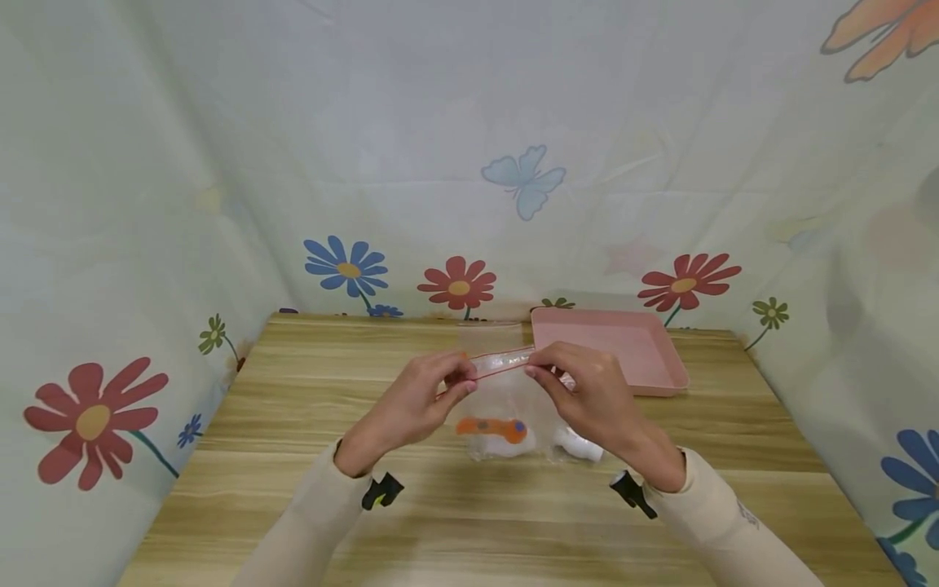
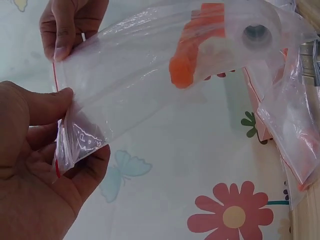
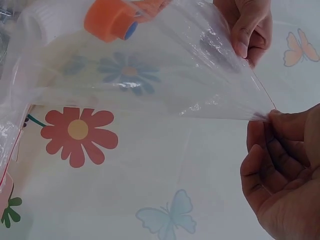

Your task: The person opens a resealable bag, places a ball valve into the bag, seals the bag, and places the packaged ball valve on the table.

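Note:
A clear zip bag with a red-edged mouth is held up between both hands. My left hand pinches the left end of the mouth between thumb and fingers, and my right hand pinches the right end. The bag hangs down toward the table. Inside it, near the bottom, lie an orange object with a blue round end and a white piece with a round hollow end. The exact kind of both is blurred by the plastic. In the right wrist view the bag's edge is stretched taut toward the right hand.
Behind the right hand, a pink tray stands at the back of the wooden table. Another clear bag is close by, and a white item lies below the right hand. A flowered cloth surrounds the table.

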The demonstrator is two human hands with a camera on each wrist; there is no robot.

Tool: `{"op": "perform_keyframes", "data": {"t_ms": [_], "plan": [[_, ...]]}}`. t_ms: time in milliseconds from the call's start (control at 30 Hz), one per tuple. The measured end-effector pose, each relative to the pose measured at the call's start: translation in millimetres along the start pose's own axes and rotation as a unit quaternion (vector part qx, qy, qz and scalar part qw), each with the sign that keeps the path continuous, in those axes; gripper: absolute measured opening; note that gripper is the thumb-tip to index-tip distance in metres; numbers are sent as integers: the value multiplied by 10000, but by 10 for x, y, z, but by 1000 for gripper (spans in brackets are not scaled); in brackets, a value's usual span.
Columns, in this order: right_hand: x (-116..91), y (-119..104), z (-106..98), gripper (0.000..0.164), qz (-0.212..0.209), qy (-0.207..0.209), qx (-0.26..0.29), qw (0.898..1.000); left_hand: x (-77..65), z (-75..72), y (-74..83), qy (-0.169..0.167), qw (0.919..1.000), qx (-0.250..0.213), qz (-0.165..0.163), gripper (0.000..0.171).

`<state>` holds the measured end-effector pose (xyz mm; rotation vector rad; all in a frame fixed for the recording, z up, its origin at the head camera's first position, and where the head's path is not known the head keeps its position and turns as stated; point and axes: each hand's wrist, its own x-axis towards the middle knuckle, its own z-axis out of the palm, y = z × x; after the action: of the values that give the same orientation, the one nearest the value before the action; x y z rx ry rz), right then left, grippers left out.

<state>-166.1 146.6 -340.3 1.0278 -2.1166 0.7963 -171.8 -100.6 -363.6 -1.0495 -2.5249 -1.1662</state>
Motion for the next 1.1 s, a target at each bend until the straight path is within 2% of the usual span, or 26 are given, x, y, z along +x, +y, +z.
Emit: {"op": "perform_keyframes", "data": {"t_ms": [400, 733, 933, 1100], "plan": [[-12, 13, 21, 18, -61, 74, -106, 9999, -86, -48, -110, -201, 9996, 30, -201, 18], [-5, -8, 30, 20, -77, 116, 4, 9999, -104, -29, -135, -37, 9999, -25, 126, 10], [-4, 11, 22, 17, -43, 101, -37, 9999, -124, -44, -156, -23, 10000, -11, -42, 17], [-10, 29, -6, 11, -42, 158, -124, 9998, -156, -74, -191, -186, 9997, 58, -171, 11]]}}
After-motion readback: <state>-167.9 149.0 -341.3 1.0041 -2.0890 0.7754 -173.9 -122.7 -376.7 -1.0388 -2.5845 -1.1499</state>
